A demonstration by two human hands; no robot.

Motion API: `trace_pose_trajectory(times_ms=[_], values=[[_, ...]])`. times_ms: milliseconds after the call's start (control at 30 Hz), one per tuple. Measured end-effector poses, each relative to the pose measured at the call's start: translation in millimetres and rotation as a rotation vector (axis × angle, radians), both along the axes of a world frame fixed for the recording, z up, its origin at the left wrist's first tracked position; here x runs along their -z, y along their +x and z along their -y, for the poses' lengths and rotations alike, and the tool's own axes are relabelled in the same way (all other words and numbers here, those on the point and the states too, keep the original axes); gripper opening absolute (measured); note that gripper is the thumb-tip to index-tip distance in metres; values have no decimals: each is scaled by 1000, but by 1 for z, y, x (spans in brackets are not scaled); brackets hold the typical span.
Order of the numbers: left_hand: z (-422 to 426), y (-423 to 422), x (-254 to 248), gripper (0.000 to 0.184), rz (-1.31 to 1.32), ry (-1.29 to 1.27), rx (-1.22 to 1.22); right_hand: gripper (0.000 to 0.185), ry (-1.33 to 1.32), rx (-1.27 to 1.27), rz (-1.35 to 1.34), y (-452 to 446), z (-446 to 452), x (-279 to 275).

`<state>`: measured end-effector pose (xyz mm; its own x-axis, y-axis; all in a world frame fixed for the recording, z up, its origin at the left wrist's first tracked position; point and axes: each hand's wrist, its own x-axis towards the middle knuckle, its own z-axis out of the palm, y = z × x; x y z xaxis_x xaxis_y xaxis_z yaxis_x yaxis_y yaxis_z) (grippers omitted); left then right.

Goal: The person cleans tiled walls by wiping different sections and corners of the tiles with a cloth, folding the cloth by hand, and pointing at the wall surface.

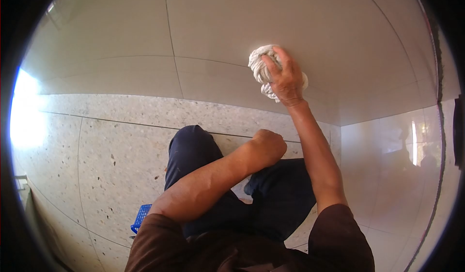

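Note:
My right hand (286, 78) is stretched out to the tiled wall, its fingers curled over a bunched white cloth (261, 64). The cloth lies pressed against the wall tile (218, 25), with folds sticking out on both sides of the hand. My left hand (269, 145) is closed in a fist in front of my right knee, its forearm crossing over my lap. Nothing shows sticking out of the fist, and its palm side is hidden.
Speckled floor tiles (121, 160) run along the foot of the wall. A shiny side wall (387, 175) meets it in a corner at right. A blue plastic basket (141, 217) stands by my left elbow. My bent knees (193, 146) are close to the wall.

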<state>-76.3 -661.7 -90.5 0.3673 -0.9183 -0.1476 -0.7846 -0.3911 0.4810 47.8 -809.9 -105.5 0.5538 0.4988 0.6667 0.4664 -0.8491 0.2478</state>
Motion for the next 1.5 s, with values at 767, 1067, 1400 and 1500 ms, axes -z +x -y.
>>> trace_pose_trajectory(times_ms=[767, 1067, 1400, 1500], values=[[-9, -5, -15, 18, 6, -2, -2, 51, 62, -51, 290, 32, 26, -4], [-31, -31, -125, 14, -1008, -1383, 436, 40, -125, -85, -75, 1, 34, 24], [6, -87, -171, 22, -1082, -1881, 447, 41, 179, 68, 213, 6, 51, -24], [13, -98, -174, 20, -1155, -1872, 470, 42, 160, 66, 196, 8, 51, -27]])
